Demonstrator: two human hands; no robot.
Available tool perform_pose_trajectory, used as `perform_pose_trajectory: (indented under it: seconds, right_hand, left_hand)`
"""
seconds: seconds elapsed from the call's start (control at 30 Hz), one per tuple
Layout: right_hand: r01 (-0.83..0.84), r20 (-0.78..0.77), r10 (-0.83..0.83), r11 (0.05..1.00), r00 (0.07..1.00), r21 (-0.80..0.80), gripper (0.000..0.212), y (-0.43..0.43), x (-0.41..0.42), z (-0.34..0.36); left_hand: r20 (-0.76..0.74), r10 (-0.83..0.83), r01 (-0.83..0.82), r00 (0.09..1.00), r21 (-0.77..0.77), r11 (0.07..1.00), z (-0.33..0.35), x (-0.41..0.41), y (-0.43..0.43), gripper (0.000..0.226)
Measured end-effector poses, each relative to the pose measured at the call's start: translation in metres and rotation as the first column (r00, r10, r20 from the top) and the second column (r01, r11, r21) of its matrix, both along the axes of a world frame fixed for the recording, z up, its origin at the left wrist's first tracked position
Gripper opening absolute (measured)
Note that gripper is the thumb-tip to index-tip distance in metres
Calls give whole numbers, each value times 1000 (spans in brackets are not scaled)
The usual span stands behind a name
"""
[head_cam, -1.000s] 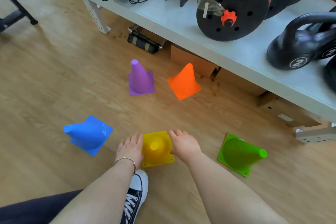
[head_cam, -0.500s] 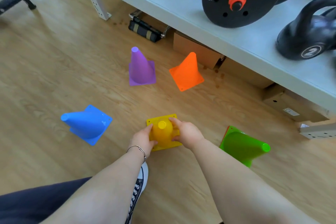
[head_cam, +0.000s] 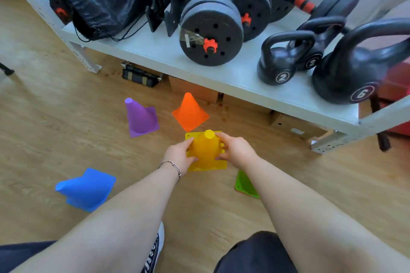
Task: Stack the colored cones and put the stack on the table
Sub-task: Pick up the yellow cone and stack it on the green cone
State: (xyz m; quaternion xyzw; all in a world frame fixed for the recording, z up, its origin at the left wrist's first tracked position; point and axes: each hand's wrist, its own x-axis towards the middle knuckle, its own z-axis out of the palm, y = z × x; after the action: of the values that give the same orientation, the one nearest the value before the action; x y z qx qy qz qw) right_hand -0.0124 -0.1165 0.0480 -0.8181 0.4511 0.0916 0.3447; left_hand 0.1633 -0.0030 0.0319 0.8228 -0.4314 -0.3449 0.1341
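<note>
Clamped between both hands, the yellow cone (head_cam: pixel 206 150) is held upright with its tip toward the camera, above the wooden floor (head_cam: pixel 55 131). The left hand (head_cam: pixel 180 157) is pressed against the cone's left side, and a thin bracelet (head_cam: pixel 172 167) is worn at that wrist; the right hand (head_cam: pixel 236 150) is closed on the right side, its fingers wrapped over the base edge. Just beyond the held cone, the orange cone (head_cam: pixel 190 113) is seen standing on the floor, and the purple cone (head_cam: pixel 140 117) stands to its left. The blue cone (head_cam: pixel 85 188) lies on its side well to the left. The green cone (head_cam: pixel 244 184) is largely hidden by the right forearm; only part of its base can be seen. Behind the cones, a pale tabletop (head_cam: pixel 155 51) is loaded with dumbbells (head_cam: pixel 213 31), kettlebells (head_cam: pixel 286 60) and a black bag (head_cam: pixel 97 0). Cardboard boxes (head_cam: pixel 295 128) are stored beneath it.
</note>
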Motion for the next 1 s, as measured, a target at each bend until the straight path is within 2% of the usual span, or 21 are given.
perform_pose_trajectory:
  seconds: [0.3,0.53,0.77,1.0]
  right_hand:
    - [178,118,-175,984,977,-13,82,-18,-71,59]
    - [264,91,-260,964,961,-37,83,-17,-134,80]
    - [367,55,-368,930,928,25,82,0,-181,45]
    - [399,7,-400,916,917,41,79,15,-187,-32]
  left_hand:
    - [36,-196,198,980,-89,976,66,-46,-52,76]
    - [15,-340,339,940,-99,935,87,-96,-75,76]
    - [21,-452,452,892,-28,892,49,-146,-79,74]
    - [-11,-430,430,903,23,903,-24,-157,-69,69]
